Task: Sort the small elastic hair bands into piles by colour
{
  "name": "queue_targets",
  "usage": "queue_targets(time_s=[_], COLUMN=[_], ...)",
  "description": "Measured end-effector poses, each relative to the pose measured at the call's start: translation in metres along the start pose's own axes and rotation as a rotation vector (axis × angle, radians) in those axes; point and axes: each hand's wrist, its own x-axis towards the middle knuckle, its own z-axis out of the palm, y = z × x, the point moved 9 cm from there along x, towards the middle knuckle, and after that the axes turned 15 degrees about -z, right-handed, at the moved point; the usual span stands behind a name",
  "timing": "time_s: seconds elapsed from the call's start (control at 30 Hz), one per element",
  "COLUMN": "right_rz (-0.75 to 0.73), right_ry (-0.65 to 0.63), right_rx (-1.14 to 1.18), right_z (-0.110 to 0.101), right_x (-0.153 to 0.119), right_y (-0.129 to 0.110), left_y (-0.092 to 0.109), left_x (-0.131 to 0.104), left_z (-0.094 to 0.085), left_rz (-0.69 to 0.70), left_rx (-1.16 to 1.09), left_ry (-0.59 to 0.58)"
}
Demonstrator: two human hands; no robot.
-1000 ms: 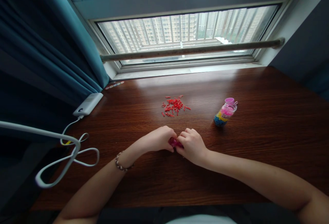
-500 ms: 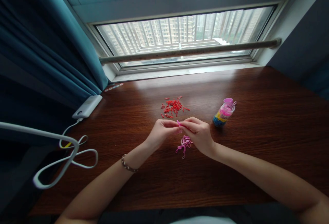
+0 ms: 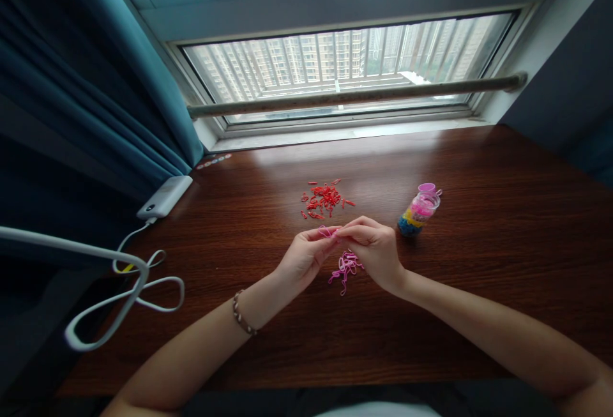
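Note:
Between my two hands, over the middle of the table, is a thin pink rubber band (image 3: 325,232); a loop of it stands out above the left fingers. My left hand (image 3: 306,254) pinches it between thumb and fingers. The fingertips of my right hand (image 3: 376,248) meet the left ones and are closed on the band too; the exact grip is hidden. Just below the hands lies a small pile of pink rubber bands (image 3: 345,265). Beyond them is a scattered heap of small red links or clips (image 3: 324,198).
A clear jar (image 3: 417,214) with pink, yellow and blue layers and an open pink lid (image 3: 426,188) stands on the right. At the left edge lies a white power bank (image 3: 165,197) with a looped white cable (image 3: 138,270). The wooden table (image 3: 239,212) meets a window.
My left hand has turned slightly, palm more upward. The pink band now shows as an open loop over my left fingers, where before only a small bit stuck up.

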Motion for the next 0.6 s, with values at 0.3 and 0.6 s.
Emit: queue_targets(time_s=[0.3, 0.6], right_rz=[0.0, 0.0], right_ry=[0.05, -0.052], right_rx=[-0.055, -0.105], right_z=[-0.007, 0.003], right_x=[0.002, 0.002], right_y=[0.004, 0.001], left_y=[-0.001, 0.0], left_x=[-0.003, -0.002], left_z=[0.009, -0.002], left_rz=[0.033, 0.061], left_rx=[-0.041, 0.003], left_ry=[-0.078, 0.0])
